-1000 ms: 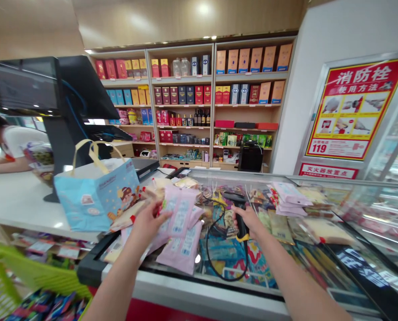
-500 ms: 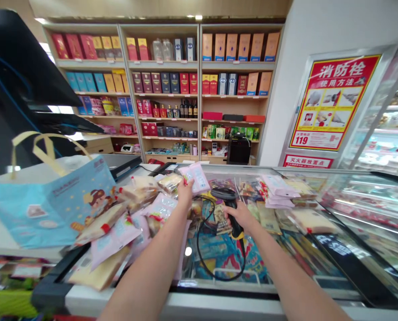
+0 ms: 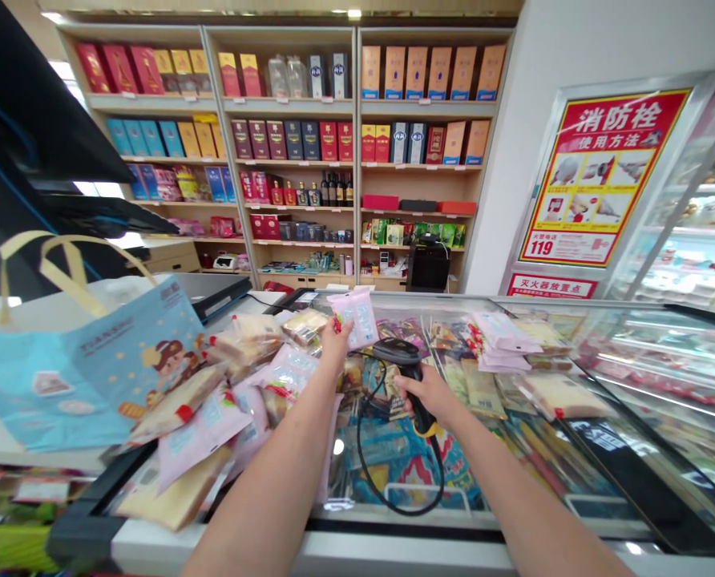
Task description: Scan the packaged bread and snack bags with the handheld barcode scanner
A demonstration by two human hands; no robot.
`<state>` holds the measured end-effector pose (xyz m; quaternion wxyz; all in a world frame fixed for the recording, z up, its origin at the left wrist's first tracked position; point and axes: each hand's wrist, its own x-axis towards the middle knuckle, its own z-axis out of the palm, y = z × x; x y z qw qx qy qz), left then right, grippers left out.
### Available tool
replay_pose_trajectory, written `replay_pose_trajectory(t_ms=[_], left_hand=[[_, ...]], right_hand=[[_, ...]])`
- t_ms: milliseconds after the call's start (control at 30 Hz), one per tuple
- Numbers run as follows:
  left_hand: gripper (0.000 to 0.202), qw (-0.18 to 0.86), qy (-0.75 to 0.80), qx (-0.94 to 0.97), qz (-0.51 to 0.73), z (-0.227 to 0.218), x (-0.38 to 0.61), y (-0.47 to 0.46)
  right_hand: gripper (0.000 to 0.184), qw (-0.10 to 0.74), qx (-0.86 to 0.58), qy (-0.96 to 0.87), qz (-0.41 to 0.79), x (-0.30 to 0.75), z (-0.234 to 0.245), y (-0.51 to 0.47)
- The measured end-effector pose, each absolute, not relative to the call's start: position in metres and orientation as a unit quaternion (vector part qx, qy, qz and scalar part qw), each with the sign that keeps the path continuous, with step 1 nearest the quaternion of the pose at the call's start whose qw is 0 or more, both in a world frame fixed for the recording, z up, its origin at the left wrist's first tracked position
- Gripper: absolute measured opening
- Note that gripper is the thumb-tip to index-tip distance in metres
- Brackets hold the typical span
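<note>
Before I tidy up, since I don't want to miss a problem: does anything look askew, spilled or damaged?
Nothing obviously looks spilled or damaged. The packets beside the blue bag lie jumbled at differing angles, untidy against the neater pink stack at right.

The scene is viewed by one head-worn camera, aimed forward and down across the worktop [image 3: 405, 549] from its near side. The left hand [image 3: 335, 343] and right hand [image 3: 426, 394] are seen from behind and above, at middle range. The wall shelving [image 3: 356, 136] is faced almost squarely, farther off; the fire-hydrant poster [image 3: 606, 178] is caught aslant at the right.
</note>
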<state>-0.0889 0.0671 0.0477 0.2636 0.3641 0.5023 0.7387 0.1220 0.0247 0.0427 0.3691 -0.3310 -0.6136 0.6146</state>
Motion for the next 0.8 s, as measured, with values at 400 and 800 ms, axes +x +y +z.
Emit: replay_pose_trajectory(t_ms=[400, 800], left_hand=[[0.038, 0.270, 0.513, 0.361, 0.730, 0.046, -0.091, 0.068], [0.022, 0.453, 0.504, 0.319, 0.663, 0.052, -0.082, 0.066]], right_hand=[[0.030, 0.348, -0.333, -0.624, 0.616, 0.121, 0.042, 0.024], [0.033, 0.360, -0.348, -0.590, 0.633, 0.122, 0.049, 0.032]])
